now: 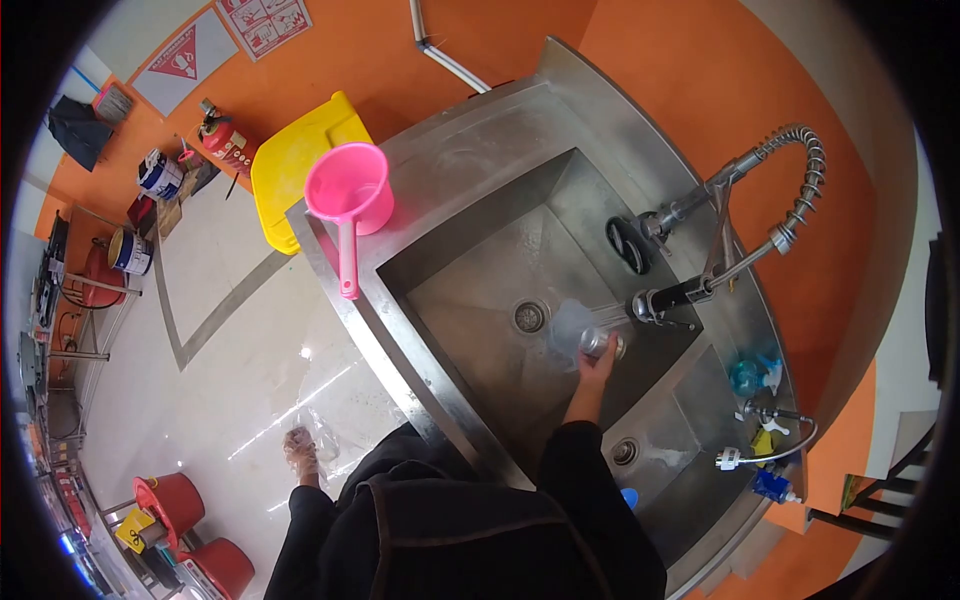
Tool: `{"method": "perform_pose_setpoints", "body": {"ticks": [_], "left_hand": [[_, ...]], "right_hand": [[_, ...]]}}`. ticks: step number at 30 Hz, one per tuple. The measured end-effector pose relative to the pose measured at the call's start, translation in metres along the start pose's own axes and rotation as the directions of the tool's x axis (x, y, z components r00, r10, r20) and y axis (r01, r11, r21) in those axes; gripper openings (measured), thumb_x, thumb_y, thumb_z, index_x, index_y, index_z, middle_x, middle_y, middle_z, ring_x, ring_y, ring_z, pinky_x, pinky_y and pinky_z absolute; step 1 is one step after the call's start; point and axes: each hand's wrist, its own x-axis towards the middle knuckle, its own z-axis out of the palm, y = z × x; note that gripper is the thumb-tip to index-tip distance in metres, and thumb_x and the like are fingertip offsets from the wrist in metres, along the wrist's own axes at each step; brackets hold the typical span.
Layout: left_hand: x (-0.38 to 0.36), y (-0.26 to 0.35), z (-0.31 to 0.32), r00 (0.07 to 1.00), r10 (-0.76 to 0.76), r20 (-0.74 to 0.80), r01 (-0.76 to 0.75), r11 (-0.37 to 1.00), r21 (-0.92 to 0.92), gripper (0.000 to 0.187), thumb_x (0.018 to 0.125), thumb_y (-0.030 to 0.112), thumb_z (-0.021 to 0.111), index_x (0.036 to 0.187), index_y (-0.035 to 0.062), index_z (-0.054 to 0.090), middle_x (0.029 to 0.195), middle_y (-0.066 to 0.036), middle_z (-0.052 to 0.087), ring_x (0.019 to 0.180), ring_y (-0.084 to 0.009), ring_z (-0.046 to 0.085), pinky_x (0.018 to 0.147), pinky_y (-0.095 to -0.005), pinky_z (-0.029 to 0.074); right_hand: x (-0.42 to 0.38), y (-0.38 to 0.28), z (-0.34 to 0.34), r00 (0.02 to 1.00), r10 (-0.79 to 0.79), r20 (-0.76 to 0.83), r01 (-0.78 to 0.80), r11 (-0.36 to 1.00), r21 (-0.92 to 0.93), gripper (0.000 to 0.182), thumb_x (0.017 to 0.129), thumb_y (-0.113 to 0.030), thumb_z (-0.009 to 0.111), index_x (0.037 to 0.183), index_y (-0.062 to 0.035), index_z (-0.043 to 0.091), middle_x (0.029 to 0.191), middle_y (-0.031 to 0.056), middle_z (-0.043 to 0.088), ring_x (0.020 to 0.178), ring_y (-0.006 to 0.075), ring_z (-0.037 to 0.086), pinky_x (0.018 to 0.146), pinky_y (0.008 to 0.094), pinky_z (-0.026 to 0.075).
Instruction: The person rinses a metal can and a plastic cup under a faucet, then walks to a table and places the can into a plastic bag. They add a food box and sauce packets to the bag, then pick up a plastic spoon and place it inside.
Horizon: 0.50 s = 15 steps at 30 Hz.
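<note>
My right hand (596,366) is inside the steel sink basin (470,270), its fingers closed round a small silvery metal cup (600,345). The cup is just below the nozzle of the black-bodied spray tap (672,296), where whitish water spreads across the basin beside the drain (529,317). Out to the left, over the floor, my left hand (300,452) is closed on thin, crumpled clear plastic (322,446), which hangs around the fingers.
A pink dipper (352,190) stands on the sink's left rim, beside a yellow bin lid (300,160). To the right are a second basin (660,430), a green spray bottle (745,378) and a small tap (730,458). Red buckets (172,505) stand on the floor.
</note>
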Motion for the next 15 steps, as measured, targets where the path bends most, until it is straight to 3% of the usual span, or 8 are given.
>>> {"method": "perform_pose_setpoints", "body": {"ticks": [1, 4, 5, 7, 10, 11, 14, 15], "left_hand": [[-0.001, 0.001, 0.0, 1.0, -0.019, 0.007, 0.019, 1.0, 0.019, 0.02, 0.077, 0.024, 0.06, 0.087, 0.0068, 0.063, 0.068, -0.005, 0.061, 0.055, -0.0141, 0.057, 0.047, -0.0259, 0.045], [0.003, 0.001, 0.007, 0.999, 0.033, -0.002, -0.033, 0.995, 0.095, 0.021, 0.078, 0.025, 0.06, 0.087, 0.0064, 0.063, 0.071, -0.006, 0.061, 0.057, -0.0145, 0.058, 0.048, -0.0262, 0.045], [-0.003, -0.004, 0.001, 0.998, 0.063, 0.002, -0.062, 0.988, 0.14, 0.021, 0.078, 0.025, 0.06, 0.087, 0.0062, 0.063, 0.072, -0.006, 0.062, 0.057, -0.0147, 0.058, 0.048, -0.0265, 0.046], [-0.002, -0.001, 0.002, 0.999, -0.034, 0.043, 0.03, 0.996, 0.089, 0.021, 0.078, 0.025, 0.059, 0.087, 0.0063, 0.063, 0.074, -0.007, 0.062, 0.06, -0.0156, 0.059, 0.05, -0.0278, 0.047], [0.001, -0.006, 0.001, 0.999, -0.025, 0.033, 0.022, 0.997, 0.078, 0.022, 0.078, 0.025, 0.06, 0.089, 0.0064, 0.063, 0.076, -0.007, 0.063, 0.062, -0.0166, 0.059, 0.052, -0.03, 0.048], [-0.001, -0.012, -0.001, 1.0, -0.011, 0.027, 0.007, 0.993, 0.117, 0.022, 0.078, 0.025, 0.06, 0.09, 0.0063, 0.063, 0.076, -0.008, 0.063, 0.063, -0.0166, 0.06, 0.052, -0.03, 0.048], [0.006, -0.003, 0.003, 0.998, -0.039, 0.054, 0.036, 0.997, 0.071, 0.022, 0.078, 0.025, 0.06, 0.091, 0.0064, 0.063, 0.077, -0.008, 0.063, 0.064, -0.0174, 0.06, 0.053, -0.0301, 0.048], [0.003, -0.004, 0.001, 0.995, -0.074, 0.073, 0.071, 0.997, 0.043, 0.023, 0.078, 0.025, 0.06, 0.091, 0.0065, 0.063, 0.078, -0.009, 0.063, 0.064, -0.0177, 0.06, 0.054, -0.0302, 0.048]], "right_hand": [[0.024, 0.007, -0.018, 0.992, -0.066, 0.107, 0.081, 0.986, -0.149, 0.042, 0.078, -0.033, 0.067, 0.109, -0.0096, 0.051, 0.107, 0.0064, 0.055, 0.097, 0.0236, 0.055, 0.079, 0.0381, 0.048], [0.005, 0.004, -0.009, 0.986, -0.061, 0.155, 0.108, 0.942, -0.318, 0.046, 0.077, -0.034, 0.068, 0.113, -0.0114, 0.049, 0.111, 0.006, 0.054, 0.098, 0.0239, 0.055, 0.078, 0.042, 0.048], [-0.002, 0.007, -0.019, 0.989, -0.043, 0.141, 0.078, 0.963, -0.256, 0.046, 0.077, -0.034, 0.068, 0.113, -0.0114, 0.05, 0.112, 0.0062, 0.053, 0.099, 0.0244, 0.054, 0.079, 0.044, 0.048], [0.004, 0.009, -0.006, 0.986, -0.025, 0.167, 0.043, 0.994, -0.105, 0.046, 0.077, -0.034, 0.068, 0.113, -0.0113, 0.05, 0.113, 0.0064, 0.053, 0.101, 0.0255, 0.053, 0.08, 0.0479, 0.048], [-0.006, 0.011, -0.001, 0.983, 0.024, 0.181, 0.045, 0.93, -0.365, 0.049, 0.078, -0.033, 0.066, 0.116, -0.0114, 0.047, 0.117, 0.0083, 0.05, 0.106, 0.0275, 0.05, 0.084, 0.0537, 0.046], [-0.005, 0.012, 0.002, 0.994, -0.053, 0.096, 0.056, 0.998, -0.028, 0.054, 0.077, -0.034, 0.067, 0.12, -0.0112, 0.042, 0.119, 0.0089, 0.046, 0.108, 0.0272, 0.047, 0.086, 0.055, 0.045], [-0.021, 0.022, 0.008, 0.978, 0.165, 0.126, -0.096, 0.898, -0.43, 0.057, 0.077, -0.034, 0.067, 0.122, -0.0112, 0.04, 0.12, 0.0106, 0.044, 0.109, 0.0283, 0.046, 0.083, 0.0564, 0.046], [-0.018, 0.024, 0.007, 0.982, 0.104, 0.157, -0.027, 0.903, -0.429, 0.054, 0.077, -0.033, 0.067, 0.12, -0.01, 0.042, 0.117, 0.0124, 0.046, 0.106, 0.0306, 0.048, 0.079, 0.0573, 0.048]]}}
